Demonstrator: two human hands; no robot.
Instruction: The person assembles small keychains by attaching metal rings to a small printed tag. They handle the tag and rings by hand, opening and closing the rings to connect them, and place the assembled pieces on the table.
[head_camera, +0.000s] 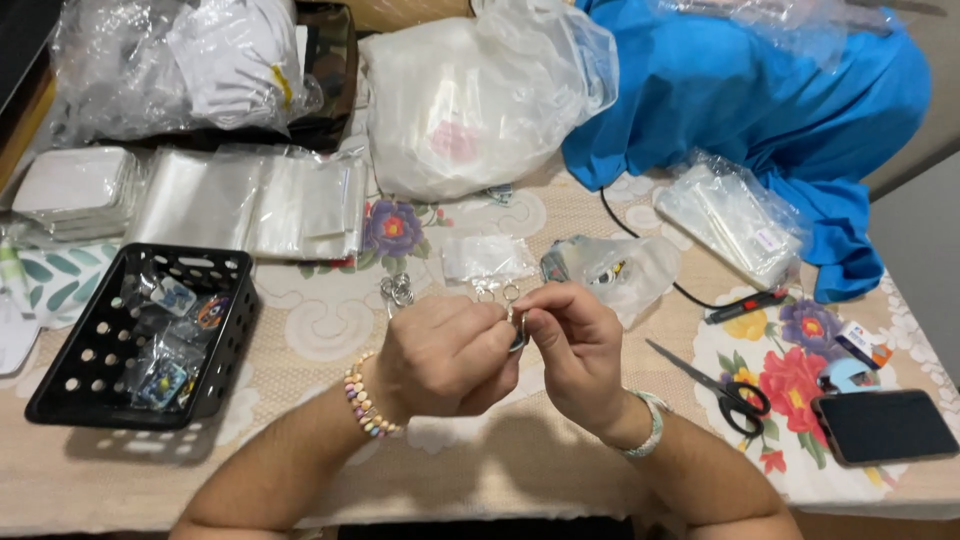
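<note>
My left hand (440, 355) and my right hand (572, 345) meet over the middle of the table, fingertips pinched together on a small metal key ring (517, 330). A beaded bracelet circles my left wrist and a pale band my right. More loose metal rings (397, 290) lie on the cloth just beyond my left hand. A small clear bag (487, 258) lies flat behind the hands, and a crumpled clear bag (615, 270) with small pieces inside sits to its right.
A black perforated basket (75, 385) holding bagged trinkets stands at the left. Stacks of clear sleeves (250, 200), large plastic bags (480, 95) and blue cloth (760, 90) fill the back. Scissors (715, 385), a phone (885, 425) and a black-red pen (745, 305) lie at the right.
</note>
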